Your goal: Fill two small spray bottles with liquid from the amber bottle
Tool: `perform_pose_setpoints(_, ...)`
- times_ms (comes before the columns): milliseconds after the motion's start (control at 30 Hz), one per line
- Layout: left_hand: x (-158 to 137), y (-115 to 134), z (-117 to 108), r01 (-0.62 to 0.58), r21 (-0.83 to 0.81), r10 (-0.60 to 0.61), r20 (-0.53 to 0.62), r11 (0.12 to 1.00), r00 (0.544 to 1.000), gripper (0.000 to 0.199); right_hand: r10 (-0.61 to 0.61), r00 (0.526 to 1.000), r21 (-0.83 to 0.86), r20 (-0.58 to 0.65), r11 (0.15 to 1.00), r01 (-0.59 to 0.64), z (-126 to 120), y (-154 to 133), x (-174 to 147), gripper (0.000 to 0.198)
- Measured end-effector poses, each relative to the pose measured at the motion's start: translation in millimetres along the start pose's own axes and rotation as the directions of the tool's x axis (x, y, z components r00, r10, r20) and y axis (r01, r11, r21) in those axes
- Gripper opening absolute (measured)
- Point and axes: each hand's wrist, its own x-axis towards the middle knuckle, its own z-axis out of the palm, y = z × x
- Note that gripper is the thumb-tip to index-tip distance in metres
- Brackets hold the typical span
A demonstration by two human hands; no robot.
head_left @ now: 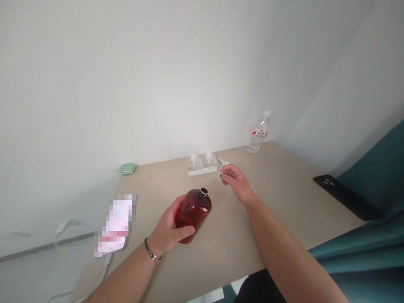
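My left hand [170, 227] is wrapped round the body of a dark reddish-brown bottle [195, 212]. The bottle leans to the right, and its bare neck shows an open mouth with a pale rim. Just past it on the right, my right hand [235, 181] pinches a small round dark bottle cap [222, 177] between thumb and fingers, apart from the neck. Part of the cap is covered by the fingers. Behind both hands stands a clear plastic tray [202, 169] with two whitish translucent pieces in it.
A crumpled white scrap [223, 161] lies beside the tray. At the back right is a clear water bottle [259, 134]; a green case [127, 168] sits at the back left. A blurred-out phone [115, 225] with a cable lies left, a black flat object [345, 198] right. Teal curtain [378, 168] borders the table [284, 185].
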Motion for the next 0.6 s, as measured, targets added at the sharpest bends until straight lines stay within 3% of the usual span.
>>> perform_pose_setpoints(233,-4,6,15,0.099,-0.017,-0.096,0.127,0.995,0.987,0.080,-0.140,0.948,0.251,0.285,0.966,0.067,7,-30,-26,0.021)
perform_pose_setpoints(433,-5,7,16,0.155,-0.043,-0.139,0.254,0.987,0.957,0.078,-0.233,0.896,0.362,0.377,0.928,0.089,11,-38,-34,0.024)
perform_pose_setpoints(600,-4,6,17,0.203,-0.092,-0.172,0.268,0.975,0.948,0.076,-0.224,0.870,0.406,0.439,0.913,0.030,12,-40,-36,0.022)
